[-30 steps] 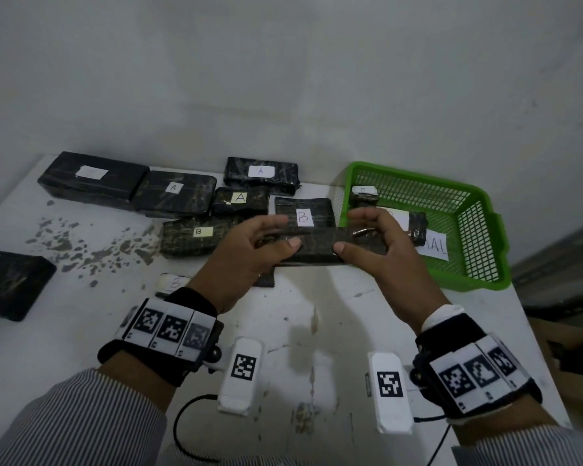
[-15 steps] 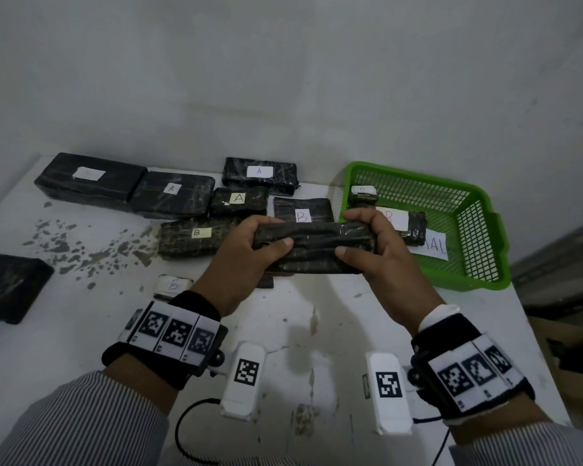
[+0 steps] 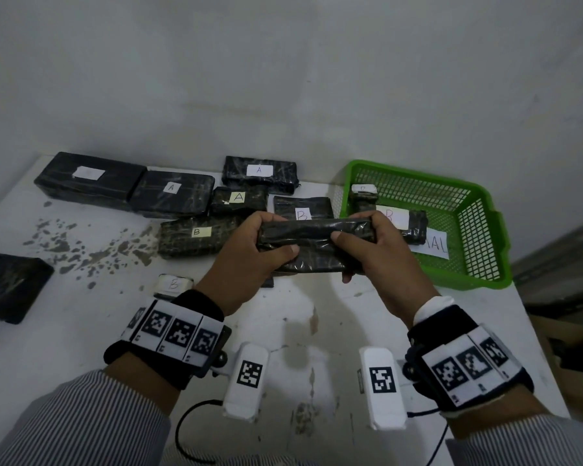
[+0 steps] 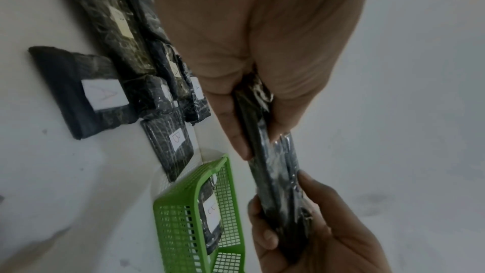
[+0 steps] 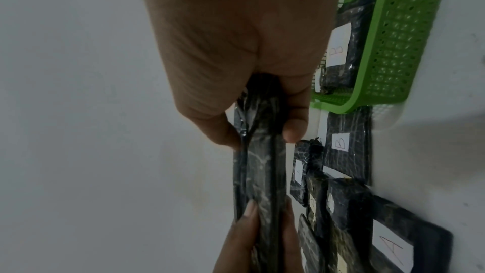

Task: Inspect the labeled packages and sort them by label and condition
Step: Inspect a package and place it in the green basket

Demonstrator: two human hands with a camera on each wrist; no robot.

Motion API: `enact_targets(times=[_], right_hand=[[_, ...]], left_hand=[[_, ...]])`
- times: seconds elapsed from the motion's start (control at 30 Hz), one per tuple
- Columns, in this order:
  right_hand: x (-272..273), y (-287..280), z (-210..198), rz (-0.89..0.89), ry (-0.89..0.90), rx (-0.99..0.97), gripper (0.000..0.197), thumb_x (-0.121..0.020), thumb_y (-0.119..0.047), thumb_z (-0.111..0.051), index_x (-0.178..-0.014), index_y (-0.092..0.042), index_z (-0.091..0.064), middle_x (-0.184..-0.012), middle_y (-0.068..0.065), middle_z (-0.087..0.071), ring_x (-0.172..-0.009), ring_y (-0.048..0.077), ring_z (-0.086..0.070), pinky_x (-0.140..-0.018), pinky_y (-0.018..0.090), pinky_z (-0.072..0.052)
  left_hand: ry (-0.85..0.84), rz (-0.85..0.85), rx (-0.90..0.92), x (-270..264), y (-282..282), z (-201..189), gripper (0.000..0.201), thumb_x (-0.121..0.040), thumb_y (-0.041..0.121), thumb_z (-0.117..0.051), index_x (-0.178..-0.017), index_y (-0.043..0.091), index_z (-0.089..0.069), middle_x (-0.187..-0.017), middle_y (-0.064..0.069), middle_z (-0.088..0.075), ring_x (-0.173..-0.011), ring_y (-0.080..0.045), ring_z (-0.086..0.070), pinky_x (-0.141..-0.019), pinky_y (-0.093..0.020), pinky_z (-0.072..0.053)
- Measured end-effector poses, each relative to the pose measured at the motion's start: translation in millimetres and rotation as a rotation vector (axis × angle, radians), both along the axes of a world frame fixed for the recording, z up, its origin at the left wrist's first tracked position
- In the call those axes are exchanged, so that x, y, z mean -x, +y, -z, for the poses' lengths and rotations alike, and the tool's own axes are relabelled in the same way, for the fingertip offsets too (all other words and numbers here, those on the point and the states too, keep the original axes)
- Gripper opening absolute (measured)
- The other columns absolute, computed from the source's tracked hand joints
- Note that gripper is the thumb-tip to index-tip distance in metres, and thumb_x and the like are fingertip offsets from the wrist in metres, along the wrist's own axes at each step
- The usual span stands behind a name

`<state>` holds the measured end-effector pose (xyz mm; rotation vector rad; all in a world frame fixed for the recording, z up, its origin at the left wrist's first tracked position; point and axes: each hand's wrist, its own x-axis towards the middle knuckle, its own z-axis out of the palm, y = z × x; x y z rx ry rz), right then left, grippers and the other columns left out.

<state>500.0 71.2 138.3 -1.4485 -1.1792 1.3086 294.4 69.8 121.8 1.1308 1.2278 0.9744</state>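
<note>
Black plastic-wrapped flat package (image 3: 312, 245) held lengthwise above the white surface (image 3: 283, 331), left hand (image 3: 249, 260) grip pinching its left end, right hand (image 3: 371, 260) grip pinching its right end, crinkled glossy wrap, no label showing, green mesh basket (image 3: 478, 230) just beyond

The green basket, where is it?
In the head view the green basket sits on the white table's far right, just beyond the right hand, with B-labelled packages inside.
</note>
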Motion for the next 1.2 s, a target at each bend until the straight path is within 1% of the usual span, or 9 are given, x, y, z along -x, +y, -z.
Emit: enact_targets(times=[0.17, 0.4, 0.6, 0.73, 0.83, 0.93, 1.0, 1.1, 1.2], right_hand=[[1.4, -1.2, 6.6, 0.039, -0.009, -0.017, 0.020, -0.095, -0.011, -0.072, -0.099, -0.008, -0.052, -0.091, 0.022, -0.070, -0.059, 0.031, -0.056, -0.043, 0.034, -0.045], [3.1, -0.1, 13.7, 0.056, 0.079, 0.092, 0.018, -0.101, -0.022, -0.065, -0.106, -0.006, -0.058, -0.100, 0.022, -0.065, -0.065, 0.021, -0.059, -0.042, 0.030, -0.044], [0.1, -1.0, 15.7, 0.042, 0.045, -0.078, 0.009, -0.103, -0.009, -0.059, -0.096, -0.012, -0.055, -0.094, 0.030, -0.069, -0.044, 0.024, -0.055, -0.044, 0.033, -0.047], [2.8, -5.1, 11.9, -0.001, 0.057, -0.183, 0.009, -0.100, -0.002, -0.062, -0.097, -0.010, -0.062, -0.090, 0.021, -0.066, -0.055, 0.025, -0.064, -0.044, 0.036, -0.054], [4.1, -9.0, 9.8, -0.022, 0.078, -0.181, 0.010, -0.096, -0.001, -0.066, -0.100, -0.010, -0.063, -0.099, 0.019, -0.069, -0.068, 0.026, -0.071, -0.049, 0.038, -0.058], [4.9, -11.2, 8.9, -0.009, 0.076, -0.156, 0.036, -0.089, -0.004, -0.076, -0.114, -0.020, -0.056, -0.107, 0.004, -0.068, -0.086, 0.022, -0.073, -0.058, 0.039, -0.062], [5.1, -11.0, 7.4, 0.026, 0.067, -0.114, 0.044, -0.087, -0.010, -0.080, -0.120, -0.022, -0.053, -0.109, 0.000, -0.067, -0.089, 0.017, -0.073, -0.062, 0.040, -0.063], [6.4, -9.1, 3.4, 0.039, 0.055, -0.013, 0.028, -0.092, -0.029, -0.074, -0.115, -0.017, -0.061, -0.115, 0.005, -0.065, -0.096, 0.022, -0.070, -0.062, 0.040, -0.063], [5.2, -7.0, 4.7, 0.025, 0.021, 0.028, 0.024, -0.095, -0.033, -0.071, -0.101, -0.011, -0.064, -0.106, 0.015, -0.069, -0.079, 0.029, -0.071, -0.057, 0.038, -0.056]], left_hand=[[-0.076, -0.011, 0.039, -3.8, -0.4, -2.7, 0.025, -0.093, 0.002, -0.068, -0.114, 0.007, -0.057, -0.111, -0.009, -0.069, -0.085, -0.017, -0.075, -0.067, -0.032, -0.063], [-0.076, -0.028, 0.129, -4.4, -0.9, 2.2, 0.015, -0.103, 0.006, -0.052, -0.117, 0.009, -0.057, -0.110, -0.005, -0.068, -0.080, -0.012, -0.075, -0.063, -0.029, -0.062], [-0.118, -0.039, 0.125, -3.2, -1.2, 1.1, 0.011, -0.102, 0.005, -0.055, -0.107, 0.013, -0.059, -0.109, -0.007, -0.071, -0.084, -0.018, -0.076, -0.064, -0.035, -0.062], [-0.101, -0.041, 0.214, -6.6, 0.6, -2.3, 0.024, -0.102, 0.033, -0.057, -0.111, 0.011, -0.060, -0.110, -0.004, -0.070, -0.097, -0.025, -0.073, -0.077, -0.049, -0.064], [-0.057, -0.084, 0.184, -6.1, 2.5, -0.8, 0.023, -0.098, 0.039, -0.063, -0.096, 0.016, -0.064, -0.110, -0.011, -0.071, -0.105, -0.037, -0.070, -0.085, -0.062, -0.059], [-0.065, -0.103, 0.145, -3.4, 0.5, -1.1, 0.022, -0.087, 0.046, -0.071, -0.089, 0.024, -0.067, -0.111, -0.018, -0.071, -0.106, -0.042, -0.068, -0.086, -0.069, -0.055], [-0.084, -0.114, 0.131, -2.5, -1.4, -1.3, 0.021, -0.081, 0.047, -0.073, -0.088, 0.027, -0.069, -0.111, -0.020, -0.070, -0.104, -0.043, -0.069, -0.082, -0.071, -0.055], [-0.084, -0.136, 0.075, -1.7, -2.9, 1.9, 0.014, -0.086, 0.038, -0.075, -0.089, 0.026, -0.068, -0.105, -0.017, -0.069, -0.094, -0.036, -0.070, -0.081, -0.068, -0.057], [-0.081, -0.130, 0.041, -0.2, -2.4, 6.3, 0.011, -0.083, 0.032, -0.076, -0.084, 0.026, -0.067, -0.111, -0.011, -0.068, -0.096, -0.030, -0.066, -0.084, -0.057, -0.058]])
